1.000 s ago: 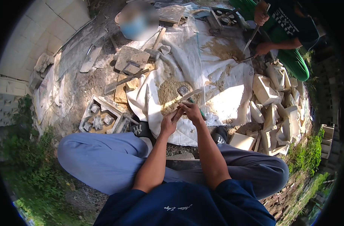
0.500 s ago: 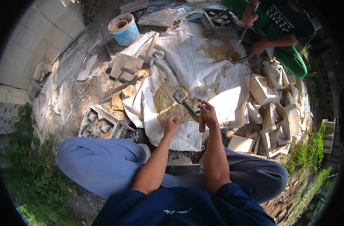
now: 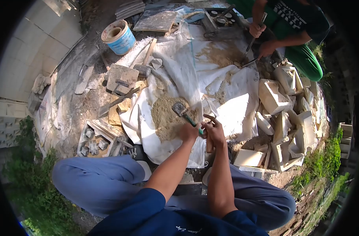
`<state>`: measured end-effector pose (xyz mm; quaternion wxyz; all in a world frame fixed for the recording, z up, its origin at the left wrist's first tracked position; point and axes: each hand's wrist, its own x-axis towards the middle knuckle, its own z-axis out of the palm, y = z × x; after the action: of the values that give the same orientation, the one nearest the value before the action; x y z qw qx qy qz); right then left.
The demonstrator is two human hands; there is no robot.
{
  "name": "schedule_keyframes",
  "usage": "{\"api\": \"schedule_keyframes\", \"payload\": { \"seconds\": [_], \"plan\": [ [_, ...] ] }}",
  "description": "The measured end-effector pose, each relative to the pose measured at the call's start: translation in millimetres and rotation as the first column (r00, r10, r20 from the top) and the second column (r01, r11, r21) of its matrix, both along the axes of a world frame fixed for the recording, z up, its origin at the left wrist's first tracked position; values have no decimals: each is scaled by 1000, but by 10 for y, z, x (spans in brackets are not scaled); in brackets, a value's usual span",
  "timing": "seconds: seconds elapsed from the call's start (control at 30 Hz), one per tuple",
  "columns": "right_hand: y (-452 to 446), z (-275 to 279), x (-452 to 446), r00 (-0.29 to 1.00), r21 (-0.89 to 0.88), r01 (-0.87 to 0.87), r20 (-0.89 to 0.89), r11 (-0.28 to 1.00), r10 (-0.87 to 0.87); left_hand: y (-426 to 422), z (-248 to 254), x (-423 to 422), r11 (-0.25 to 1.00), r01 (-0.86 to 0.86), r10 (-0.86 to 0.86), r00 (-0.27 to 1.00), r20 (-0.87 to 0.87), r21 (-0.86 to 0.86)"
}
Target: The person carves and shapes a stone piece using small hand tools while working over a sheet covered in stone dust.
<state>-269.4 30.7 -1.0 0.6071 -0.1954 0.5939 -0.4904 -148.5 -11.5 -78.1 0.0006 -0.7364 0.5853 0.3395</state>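
Observation:
On the white sheet (image 3: 183, 74) lies a heap of sandy material (image 3: 163, 114), with the dark blade of a green-handled trowel (image 3: 180, 109) on it. My left hand (image 3: 189, 131) is at the end of the green handle, its fingers closed, but what they grip is partly hidden. My right hand (image 3: 215, 131) is beside it, closed around a scraper with a wooden handle (image 3: 209, 145). The scraper's flat blade (image 3: 210, 103) points away from me, over the sheet.
Left of the sheet are a mould box (image 3: 95, 141), a square block with a handle (image 3: 121, 78) and a hammer (image 3: 143, 70). A blue bucket (image 3: 124, 41) stands behind. Pale cast pieces (image 3: 274, 96) are piled right. A co-worker's hands (image 3: 262, 39) hold tools.
My left hand has moved right, from beside the heap to the trowel's green handle. The scraper stays in my right hand. The view has shifted slightly.

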Motion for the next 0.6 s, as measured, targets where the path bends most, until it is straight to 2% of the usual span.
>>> {"api": "schedule_keyframes", "payload": {
  "seconds": [0.1, 0.17, 0.2, 0.27, 0.33, 0.4, 0.43, 0.5, 0.53, 0.6],
  "plan": [
    [-45, -19, -2, 998, 22, 10, 70, 1000, -11, -56, 75, -25, 997, 32, -34, 999, 22, 74],
    [-91, -54, -34, 991, 133, -69, -101, 989, 83, -35, -146, 20, 1000, 25, -24, 1000, -7, 11],
    [-139, 7, -14, 991, 130, -69, -101, 989, 83, -9, -173, 49, 999, 17, -19, 999, -38, -45],
    [-255, 123, 63, 999, 29, 18, -45, 999, -17, 55, -227, 136, 999, -5, 3, 998, -60, -50],
    [-280, 202, 123, 1000, 28, 23, 7, 999, -23, 167, -223, 249, 998, -30, 26, 996, -86, -51],
    [-326, 81, 188, 959, 94, -99, -258, 991, 120, 255, -199, 364, 991, -95, 87, 992, -91, -90],
    [-309, 69, 187, 939, 183, -85, -315, 979, 140, 283, -186, 409, 990, -100, 90, 991, -99, -98],
    [-279, 1, 254, 948, 199, -67, -294, 978, 125, 321, -160, 532, 958, -234, 204, 963, -177, -164],
    [-259, -92, 297, 958, 227, -47, -266, 973, 109, 298, 13, 589, 935, -301, 259, 941, -218, -190],
    [-270, -237, 386, 936, 162, -59, -333, 985, 111, 234, 247, 747, 934, -320, 268, 922, -281, -161]
  ]
}}
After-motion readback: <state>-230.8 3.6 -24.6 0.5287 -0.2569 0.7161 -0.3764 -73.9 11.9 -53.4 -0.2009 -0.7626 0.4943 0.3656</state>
